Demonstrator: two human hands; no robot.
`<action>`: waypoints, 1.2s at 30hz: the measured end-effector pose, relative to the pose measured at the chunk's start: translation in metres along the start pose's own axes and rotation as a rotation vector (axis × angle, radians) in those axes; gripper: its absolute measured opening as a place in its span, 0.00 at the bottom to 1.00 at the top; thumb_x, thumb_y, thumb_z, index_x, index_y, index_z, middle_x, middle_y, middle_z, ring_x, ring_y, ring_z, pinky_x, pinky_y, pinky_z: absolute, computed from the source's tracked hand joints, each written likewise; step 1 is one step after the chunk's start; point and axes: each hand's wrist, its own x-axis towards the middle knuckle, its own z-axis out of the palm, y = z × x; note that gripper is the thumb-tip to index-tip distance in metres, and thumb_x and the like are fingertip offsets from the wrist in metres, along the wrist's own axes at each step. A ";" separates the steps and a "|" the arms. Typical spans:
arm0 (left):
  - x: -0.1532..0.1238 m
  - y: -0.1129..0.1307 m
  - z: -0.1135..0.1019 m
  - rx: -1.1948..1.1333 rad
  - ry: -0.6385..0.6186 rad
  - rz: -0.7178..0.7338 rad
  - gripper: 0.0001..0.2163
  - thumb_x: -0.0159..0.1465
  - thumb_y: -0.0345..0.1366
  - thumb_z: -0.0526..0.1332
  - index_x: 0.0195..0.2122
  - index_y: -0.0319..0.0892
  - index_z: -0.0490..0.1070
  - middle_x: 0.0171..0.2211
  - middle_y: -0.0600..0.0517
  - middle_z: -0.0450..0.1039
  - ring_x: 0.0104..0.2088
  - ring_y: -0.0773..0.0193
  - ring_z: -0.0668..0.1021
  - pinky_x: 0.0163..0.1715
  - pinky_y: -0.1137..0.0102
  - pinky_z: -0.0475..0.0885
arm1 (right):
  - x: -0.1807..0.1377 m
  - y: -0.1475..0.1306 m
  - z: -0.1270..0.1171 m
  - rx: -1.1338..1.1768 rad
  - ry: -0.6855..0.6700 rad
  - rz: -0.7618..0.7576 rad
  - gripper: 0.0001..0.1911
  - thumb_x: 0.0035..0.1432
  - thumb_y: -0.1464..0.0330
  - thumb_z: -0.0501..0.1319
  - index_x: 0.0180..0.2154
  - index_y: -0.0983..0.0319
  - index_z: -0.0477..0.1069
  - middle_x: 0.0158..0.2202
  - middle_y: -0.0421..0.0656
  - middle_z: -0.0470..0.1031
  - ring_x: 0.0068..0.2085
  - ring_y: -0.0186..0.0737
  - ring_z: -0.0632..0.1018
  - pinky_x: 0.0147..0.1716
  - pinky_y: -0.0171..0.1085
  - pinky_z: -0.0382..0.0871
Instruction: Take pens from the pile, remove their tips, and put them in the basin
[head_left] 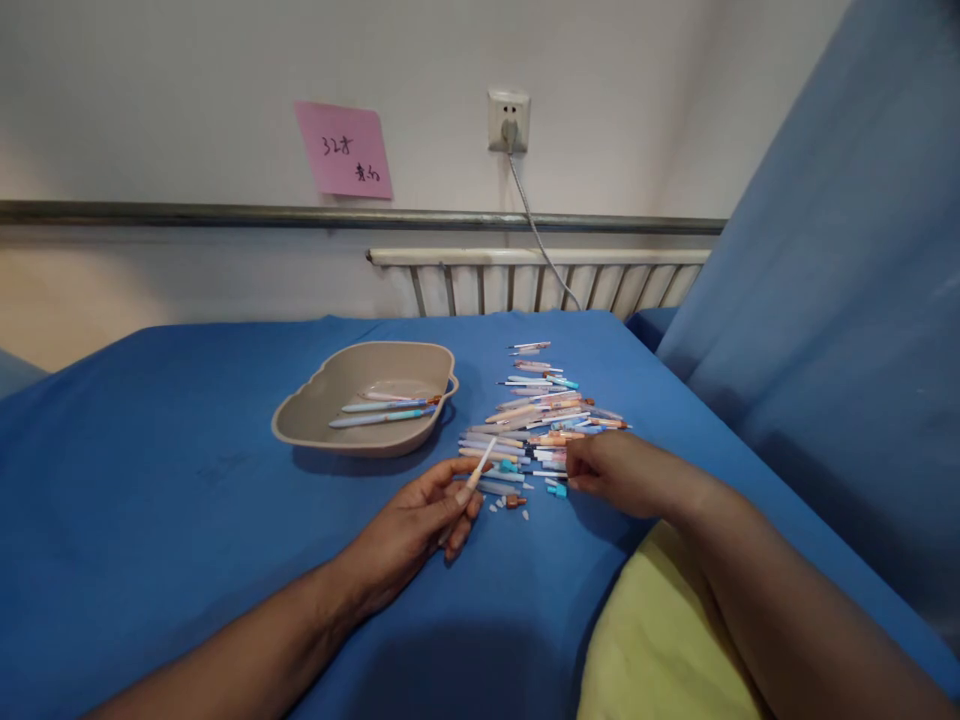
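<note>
My left hand (420, 520) pinches a pen barrel (475, 478), pale orange with a white length standing out of its upper end, tilted up to the right. Over the right side of a spread of pen parts (491, 443), my right hand (619, 468) has its fingers closed and pointing down. Whatever those fingertips hold, if anything, is hidden. The spread mixes pale barrels, thin refills and coloured pieces. Near the hands lie a brown pen piece (514, 502), a turquoise piece (556, 490) and several tiny white bits (526, 515).
A beige basin (300, 425) with a few pens (382, 418) inside stands left of the spread. Blue cloth (225, 500) covers the bed. Behind are a white rail (450, 257) and a plugged-in cable (529, 210). A blue curtain (817, 220) hangs at right; yellow-green fabric (660, 640) is below.
</note>
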 end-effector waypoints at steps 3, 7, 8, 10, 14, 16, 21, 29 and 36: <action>0.000 0.000 0.000 0.000 0.002 0.003 0.14 0.61 0.38 0.62 0.48 0.43 0.68 0.26 0.56 0.66 0.17 0.75 0.64 0.18 0.77 0.58 | 0.001 -0.005 0.002 0.032 -0.053 -0.002 0.05 0.54 0.68 0.60 0.34 0.61 0.72 0.31 0.42 0.76 0.30 0.36 0.73 0.26 0.31 0.56; 0.001 -0.001 -0.001 -0.015 -0.003 0.002 0.15 0.61 0.38 0.62 0.49 0.42 0.68 0.26 0.56 0.66 0.17 0.75 0.64 0.18 0.76 0.60 | 0.003 -0.011 0.006 0.014 -0.069 -0.015 0.06 0.53 0.67 0.62 0.35 0.60 0.72 0.31 0.42 0.76 0.30 0.37 0.73 0.25 0.31 0.56; 0.001 -0.001 -0.001 -0.019 -0.005 0.002 0.16 0.61 0.39 0.62 0.49 0.42 0.67 0.26 0.55 0.66 0.17 0.75 0.65 0.18 0.77 0.60 | 0.003 -0.012 0.007 0.000 -0.066 -0.013 0.06 0.53 0.66 0.62 0.35 0.60 0.72 0.31 0.42 0.76 0.30 0.37 0.73 0.25 0.32 0.56; 0.001 -0.001 -0.001 -0.020 -0.005 0.004 0.16 0.61 0.39 0.62 0.49 0.42 0.67 0.27 0.55 0.67 0.18 0.75 0.65 0.18 0.77 0.59 | 0.003 -0.012 0.008 -0.027 -0.053 -0.015 0.06 0.52 0.66 0.62 0.34 0.60 0.72 0.31 0.43 0.76 0.31 0.38 0.73 0.25 0.32 0.55; 0.001 -0.002 -0.001 -0.009 -0.004 0.008 0.15 0.62 0.38 0.61 0.49 0.42 0.67 0.27 0.55 0.66 0.18 0.75 0.64 0.18 0.77 0.58 | 0.001 -0.007 0.004 -0.051 -0.023 -0.005 0.05 0.53 0.66 0.61 0.33 0.61 0.71 0.31 0.43 0.76 0.30 0.38 0.73 0.25 0.32 0.55; 0.002 -0.002 -0.002 -0.004 -0.005 0.011 0.15 0.62 0.37 0.61 0.49 0.42 0.67 0.27 0.55 0.66 0.17 0.75 0.64 0.18 0.77 0.58 | -0.002 -0.002 -0.003 -0.073 0.021 0.015 0.04 0.55 0.69 0.58 0.31 0.61 0.71 0.30 0.43 0.76 0.29 0.37 0.72 0.26 0.33 0.55; 0.002 -0.002 -0.003 -0.009 -0.007 0.010 0.14 0.62 0.37 0.60 0.49 0.42 0.68 0.27 0.55 0.66 0.18 0.75 0.64 0.18 0.77 0.59 | -0.009 0.008 -0.019 -0.096 0.026 0.093 0.06 0.54 0.72 0.56 0.30 0.62 0.71 0.28 0.43 0.75 0.27 0.35 0.71 0.25 0.32 0.54; 0.002 -0.001 -0.001 -0.076 0.032 0.011 0.15 0.60 0.36 0.64 0.48 0.42 0.68 0.27 0.55 0.67 0.18 0.75 0.66 0.17 0.77 0.61 | -0.006 0.001 -0.012 -0.092 0.046 0.064 0.05 0.55 0.72 0.56 0.29 0.62 0.70 0.29 0.42 0.76 0.28 0.36 0.71 0.26 0.32 0.54; 0.001 0.006 -0.002 -0.107 0.076 0.059 0.15 0.60 0.35 0.63 0.49 0.42 0.68 0.25 0.56 0.66 0.18 0.74 0.66 0.17 0.77 0.61 | 0.000 -0.016 0.000 -0.041 0.067 -0.146 0.05 0.56 0.72 0.56 0.31 0.61 0.70 0.31 0.42 0.75 0.31 0.36 0.72 0.29 0.32 0.57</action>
